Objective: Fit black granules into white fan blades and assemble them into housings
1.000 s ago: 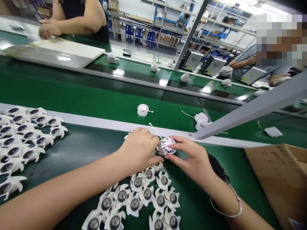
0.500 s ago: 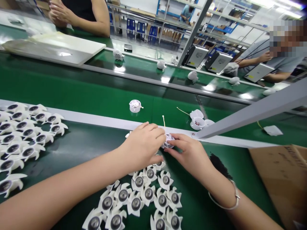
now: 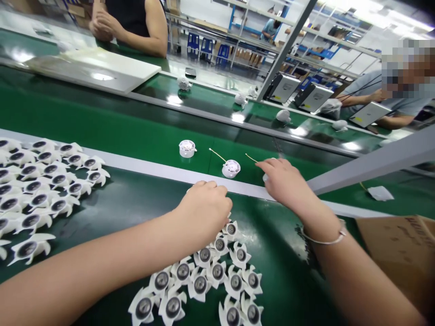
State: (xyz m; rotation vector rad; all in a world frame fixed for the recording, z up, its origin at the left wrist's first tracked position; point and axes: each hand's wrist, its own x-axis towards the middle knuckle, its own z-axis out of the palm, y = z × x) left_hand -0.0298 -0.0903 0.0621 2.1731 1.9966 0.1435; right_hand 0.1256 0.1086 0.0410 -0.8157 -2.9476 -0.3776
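Observation:
My left hand [image 3: 207,213] is closed, fingers curled down at the far end of a cluster of white fan blades [image 3: 200,284] with dark round hubs. What its fingertips hold is hidden. My right hand [image 3: 285,184] reaches over the green belt, its fingers bent around a white fan housing [image 3: 265,178] that they mostly cover. A thin pale wire [image 3: 251,157] sticks out beside those fingers. Between my hands, another round white fan housing [image 3: 231,169] with a wire sits at the belt's near edge. Farther left on the belt stands a similar housing [image 3: 187,148].
More fan blades [image 3: 41,185] lie in rows at left. A cardboard box [image 3: 394,253] and a slanted grey post [image 3: 370,154] stand at right. Across the belt are a white board [image 3: 112,68], small white units [image 3: 283,116] and two people. A white part [image 3: 380,193] lies farther right.
The fan housing that was between my hands now rests on the belt edge, let go. My right hand has moved up and right to another housing; my left hand has shifted slightly and stays over the blades.

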